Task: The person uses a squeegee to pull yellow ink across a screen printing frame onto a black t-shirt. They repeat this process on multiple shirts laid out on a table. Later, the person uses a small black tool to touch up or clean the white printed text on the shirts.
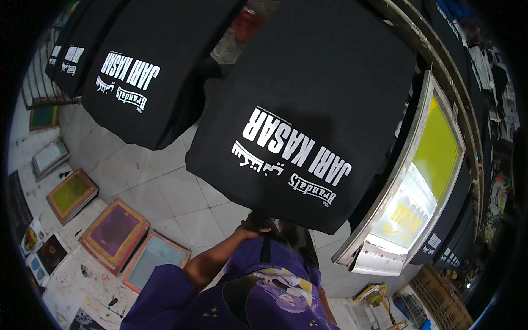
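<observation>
Black shirt [308, 104] with white print — spread flat on a raised board at centre, print facing up; left hand [254, 226] at its near lower edge, fingers closed on the fabric hem; right hand not visible. Second black printed shirt [148, 66] on the next board to the left, apart from the first; framed printing screen [423, 181] with yellow mesh just right of the centre shirt, tilted; more framed screens [114, 234] lying on the white tiled floor [165, 192] below left.

White tiled floor [165, 192] — paint-spattered; dim
</observation>
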### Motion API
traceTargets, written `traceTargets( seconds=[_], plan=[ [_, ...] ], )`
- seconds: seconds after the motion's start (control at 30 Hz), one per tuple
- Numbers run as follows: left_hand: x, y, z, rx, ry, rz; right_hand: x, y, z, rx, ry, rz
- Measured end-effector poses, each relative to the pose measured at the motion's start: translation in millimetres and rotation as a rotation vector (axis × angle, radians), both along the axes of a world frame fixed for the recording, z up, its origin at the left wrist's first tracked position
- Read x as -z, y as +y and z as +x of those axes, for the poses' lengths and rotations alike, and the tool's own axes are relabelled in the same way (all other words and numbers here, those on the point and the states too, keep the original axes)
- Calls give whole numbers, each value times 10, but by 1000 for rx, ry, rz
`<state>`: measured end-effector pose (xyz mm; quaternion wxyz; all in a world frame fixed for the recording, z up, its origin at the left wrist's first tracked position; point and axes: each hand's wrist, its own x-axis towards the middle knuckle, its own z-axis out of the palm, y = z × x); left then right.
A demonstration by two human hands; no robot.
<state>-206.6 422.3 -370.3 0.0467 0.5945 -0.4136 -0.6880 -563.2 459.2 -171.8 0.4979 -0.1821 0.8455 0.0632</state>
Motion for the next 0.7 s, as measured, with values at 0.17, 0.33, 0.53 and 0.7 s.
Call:
traceTargets(
  seconds=[0.17, 0.33, 0.53, 0.7],
  plan=[
    [-613, -475, 215, -47, 139, 21, 97, 6, -196, -19, -15, -4],
    [-292, -339, 121, -185, 299, 0, 70, -44, -368, -45, -31, -21],
    [-498, -313, -1, -103, 75, 213, 206, -165, -643, -81, -79, -55],
    [-372, -35, 6, -195, -25, 409, 446, -198, -901, -85, -136, -96]
  ],
)
